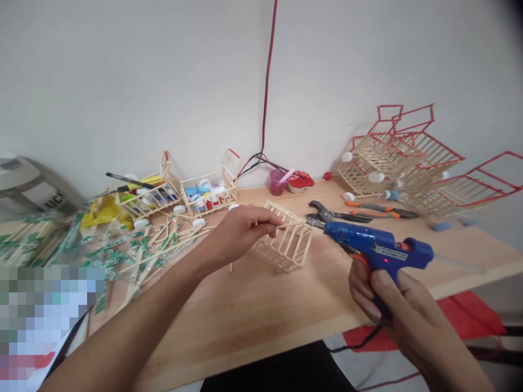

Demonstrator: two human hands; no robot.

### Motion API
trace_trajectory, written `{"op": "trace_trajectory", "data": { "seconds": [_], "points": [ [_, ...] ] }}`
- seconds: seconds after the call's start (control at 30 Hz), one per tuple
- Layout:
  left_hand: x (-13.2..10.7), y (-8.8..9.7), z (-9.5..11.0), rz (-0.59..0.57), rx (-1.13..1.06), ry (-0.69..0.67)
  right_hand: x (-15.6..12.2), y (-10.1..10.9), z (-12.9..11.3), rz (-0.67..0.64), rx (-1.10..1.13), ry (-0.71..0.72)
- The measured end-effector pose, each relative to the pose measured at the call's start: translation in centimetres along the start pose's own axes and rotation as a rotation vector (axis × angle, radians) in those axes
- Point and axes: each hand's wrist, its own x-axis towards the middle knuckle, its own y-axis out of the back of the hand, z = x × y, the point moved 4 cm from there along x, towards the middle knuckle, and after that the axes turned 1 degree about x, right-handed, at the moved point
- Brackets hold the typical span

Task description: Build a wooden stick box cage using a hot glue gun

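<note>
Pinching wood stick [293, 224], left hand [241, 234]; blue glue gun [368, 240]

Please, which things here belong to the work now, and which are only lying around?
In use: left hand holding a wooden stick by a small stick frame; right hand holding a blue glue gun.

Lying about: black-handled pliers, orange-handled pliers, red-edged stick racks, bottle caps, loose sticks.

A wooden workbench [229, 332] runs along the wall [163, 81]. A stick frame [284, 239] sits mid-bench, a hot glue gun [368, 239] to its right, pliers [339, 213] behind that. Two stick crates [231, 185] holding bottle caps [214, 190] sit rear left, loose sticks [163, 242] before them; further frames [384, 158] lie rear right.
</note>
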Motion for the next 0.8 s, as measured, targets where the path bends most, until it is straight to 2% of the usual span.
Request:
{"op": "trace_trajectory", "data": {
  "seconds": [0.37,0.43,0.53,0.67,0.8],
  "points": [
    [0.1,-0.1,-0.5,-0.04,-0.081,-0.023,0.2,1.2,1.4,0.048,-0.12,-0.052],
    [0.1,0.1,-0.3,0.0,0.019,-0.063,0.5,1.4,1.2,0.097,-0.098,-0.036],
    [0.2,-0.1,0.1,0.054,0.301,-0.157,1.3,1.8,1.1,0.169,0.0,0.007],
    [0.2,-1.4,0.6,-0.063,0.605,-0.251,2.6,2.3,1.9,0.183,0.069,0.028],
    [0.1,-2.3,1.3,-0.164,0.721,-0.29,3.3,2.2,3.1,0.174,0.091,0.038]
  ]
}}
